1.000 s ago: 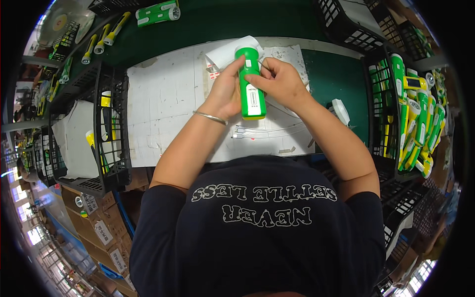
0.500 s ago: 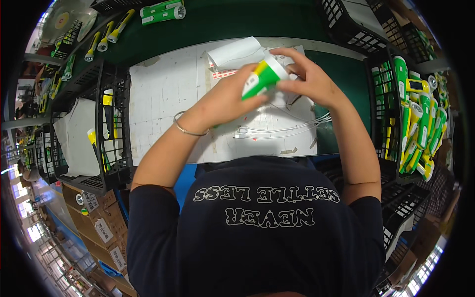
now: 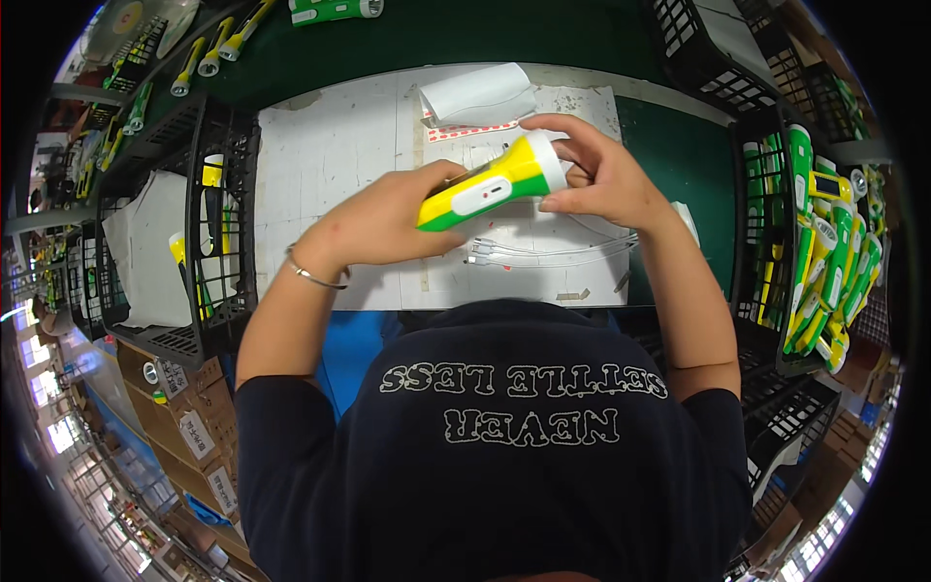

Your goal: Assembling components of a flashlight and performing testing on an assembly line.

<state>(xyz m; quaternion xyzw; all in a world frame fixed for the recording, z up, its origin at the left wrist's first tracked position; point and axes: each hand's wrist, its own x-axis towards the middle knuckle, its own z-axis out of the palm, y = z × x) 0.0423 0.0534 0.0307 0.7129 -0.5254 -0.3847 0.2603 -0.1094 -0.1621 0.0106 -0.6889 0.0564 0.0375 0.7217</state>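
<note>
A yellow and green flashlight (image 3: 482, 194) with a white head is held tilted above the white work board (image 3: 335, 165). My left hand (image 3: 400, 215) is closed around its narrow rear end. At the white head, my right hand (image 3: 606, 175) has its thumb by the lower rim and its index finger by the upper rim. Its other fingers curl in front of the lens, which faces away from view. A white oval panel with a small slot and a red dot shows on the flashlight's side. Below it, white charging cables (image 3: 553, 254) lie on the board.
A curled white sheet (image 3: 480, 95) rests over a red-patterned strip (image 3: 475, 133) at the board's back. Black crates flank the board: the left crate (image 3: 199, 339) holds paper and a few flashlights, the right crate (image 3: 745, 228) many. More flashlights (image 3: 335, 10) lie on the green table (image 3: 465, 39).
The flashlight has turned so its side panel now shows, and its head has come down slightly. My left hand has shifted left and back along the body; my right hand stays at the head.
</note>
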